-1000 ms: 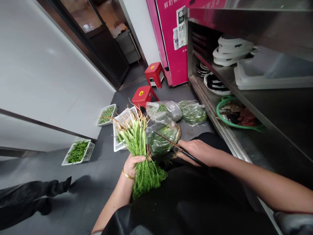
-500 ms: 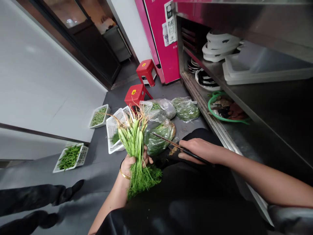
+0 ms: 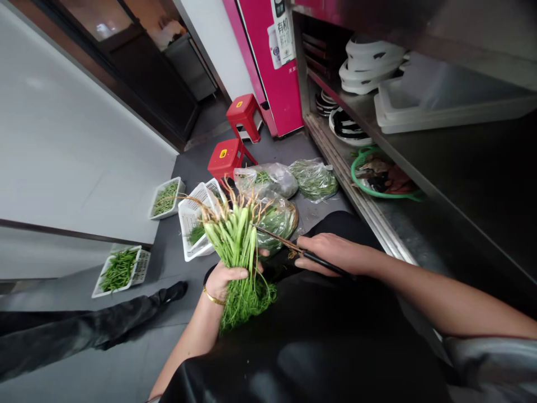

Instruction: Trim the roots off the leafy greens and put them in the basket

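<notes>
My left hand (image 3: 229,280) is wrapped round a bunch of feathery, dill-like greens (image 3: 237,238), held roots up with the leafy ends hanging over my lap. Thin brown roots fan out above the pale stems. In my right hand (image 3: 329,253) is a knife (image 3: 283,240) with a black handle and a narrow, brownish blade. Its tip points left and reaches the right side of the stems; I cannot tell whether it touches them. Behind the bunch lies a clear plastic bag of greens (image 3: 279,218).
White baskets hold green peppers (image 3: 119,270), beans (image 3: 165,198) and greens (image 3: 196,234). More bagged greens (image 3: 314,180) lie near two red stools (image 3: 226,157). A metal shelf (image 3: 419,162) with dishes and a green basket (image 3: 361,187) borders my right. Another person's legs (image 3: 104,324) show at left.
The knife has moved left, its tip now at the stems. My left hand and the bunch have risen slightly. The other person's legs have shifted to the right. The view has turned a little.
</notes>
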`<state>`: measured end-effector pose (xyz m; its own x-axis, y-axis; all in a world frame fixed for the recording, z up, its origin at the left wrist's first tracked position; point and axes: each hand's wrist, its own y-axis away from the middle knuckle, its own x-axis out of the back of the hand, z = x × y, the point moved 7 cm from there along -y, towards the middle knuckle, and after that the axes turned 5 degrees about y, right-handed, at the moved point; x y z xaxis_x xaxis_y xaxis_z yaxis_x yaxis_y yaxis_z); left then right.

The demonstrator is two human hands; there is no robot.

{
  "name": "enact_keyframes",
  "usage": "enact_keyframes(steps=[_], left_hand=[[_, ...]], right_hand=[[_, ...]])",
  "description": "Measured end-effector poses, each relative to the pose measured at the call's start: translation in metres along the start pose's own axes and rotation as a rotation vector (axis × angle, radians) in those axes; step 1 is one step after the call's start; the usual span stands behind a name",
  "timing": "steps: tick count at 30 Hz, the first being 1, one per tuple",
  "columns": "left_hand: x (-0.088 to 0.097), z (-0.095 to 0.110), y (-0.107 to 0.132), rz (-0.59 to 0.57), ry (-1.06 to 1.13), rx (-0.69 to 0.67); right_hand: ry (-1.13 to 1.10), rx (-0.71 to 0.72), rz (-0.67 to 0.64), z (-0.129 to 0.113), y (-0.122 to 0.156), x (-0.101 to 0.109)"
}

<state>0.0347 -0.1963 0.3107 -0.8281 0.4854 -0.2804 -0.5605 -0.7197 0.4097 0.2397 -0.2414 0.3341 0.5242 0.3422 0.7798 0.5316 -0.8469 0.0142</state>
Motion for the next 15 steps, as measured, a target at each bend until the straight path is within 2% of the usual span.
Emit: enact_keyframes(steps=[4,6,11,15], left_hand=[[-0.018,-0.011,0.001,-0.154,0.195,-0.04],[-0.024,-0.014,0.001,-0.199,0.225,-0.067],[-0.013,-0.011,-0.003,-0.057,0.164,-0.148],[-0.002,-0.01,-0.002,0.016,0.037,-0.131]], right_hand=[[-0.019,-0.039,0.008,0.005,0.007,-0.006],[0.001,-0.06,0.019,0.007,0.011,-0.009],[-0.03,-0.041,0.03,0.006,0.017,-0.011],[-0.074,-0.04,0.016,0.007,0.02,-0.015]])
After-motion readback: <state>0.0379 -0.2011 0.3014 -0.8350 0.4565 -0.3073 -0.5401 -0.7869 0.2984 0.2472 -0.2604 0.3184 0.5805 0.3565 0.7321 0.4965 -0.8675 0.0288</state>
